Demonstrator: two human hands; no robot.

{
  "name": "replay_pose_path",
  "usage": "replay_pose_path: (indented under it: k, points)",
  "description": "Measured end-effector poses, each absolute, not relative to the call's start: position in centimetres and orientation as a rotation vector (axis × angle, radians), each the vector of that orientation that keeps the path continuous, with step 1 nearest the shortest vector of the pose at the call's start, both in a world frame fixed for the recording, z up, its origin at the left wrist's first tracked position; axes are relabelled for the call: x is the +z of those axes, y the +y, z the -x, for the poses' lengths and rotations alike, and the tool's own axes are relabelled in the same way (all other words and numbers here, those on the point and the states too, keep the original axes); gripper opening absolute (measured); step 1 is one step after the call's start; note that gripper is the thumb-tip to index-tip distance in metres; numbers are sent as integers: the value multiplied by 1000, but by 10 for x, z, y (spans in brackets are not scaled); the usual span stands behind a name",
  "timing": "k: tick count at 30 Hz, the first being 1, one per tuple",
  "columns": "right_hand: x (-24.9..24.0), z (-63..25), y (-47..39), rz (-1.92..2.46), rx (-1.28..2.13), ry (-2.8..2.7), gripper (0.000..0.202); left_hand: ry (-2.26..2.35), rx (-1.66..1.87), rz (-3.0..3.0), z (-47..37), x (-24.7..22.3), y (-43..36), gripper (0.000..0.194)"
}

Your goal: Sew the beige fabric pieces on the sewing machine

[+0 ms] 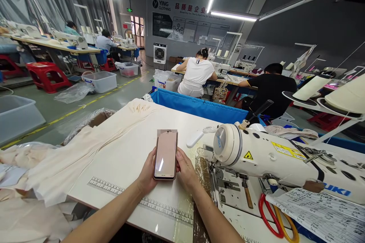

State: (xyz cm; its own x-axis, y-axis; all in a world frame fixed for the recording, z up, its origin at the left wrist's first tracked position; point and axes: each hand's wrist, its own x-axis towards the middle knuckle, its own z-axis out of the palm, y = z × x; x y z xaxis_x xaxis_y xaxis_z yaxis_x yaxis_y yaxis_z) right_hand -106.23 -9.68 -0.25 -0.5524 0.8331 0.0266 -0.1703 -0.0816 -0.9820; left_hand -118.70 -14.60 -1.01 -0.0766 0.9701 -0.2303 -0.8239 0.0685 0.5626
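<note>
A smartphone (165, 155) with a pale pinkish screen is held upright above the white table. My left hand (148, 171) grips its left edge, fingers closed around the side and back. On the right edge, my right hand (185, 167) holds it too, with the thumb along the side. Beneath the forearms, a printed ruler scale (159, 207) runs across the table (122, 159). To the right of the hands stands a white sewing machine (256, 148).
Pale fabric (65, 159) covers the table's left side. Red-handled scissors (269, 216) and printed papers (322, 212) lie at the right. A blue cloth bin (196, 104) borders the far edge. Several people sit at other machines beyond.
</note>
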Motion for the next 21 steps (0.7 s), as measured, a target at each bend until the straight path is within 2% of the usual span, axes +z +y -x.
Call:
replay_pose_path:
  k: [11,17,21]
  points:
    - [-5,1063,-96,711,1707,-1476,52,714,1500,-258,1185,-1,-147,30]
    - [-11,1063,-93,710,1636,-1534,50,754,1463,-256,1185,1,-144,41]
    - [-15,1062,-92,701,1584,-1567,45,778,1503,-243,1184,1,-144,39]
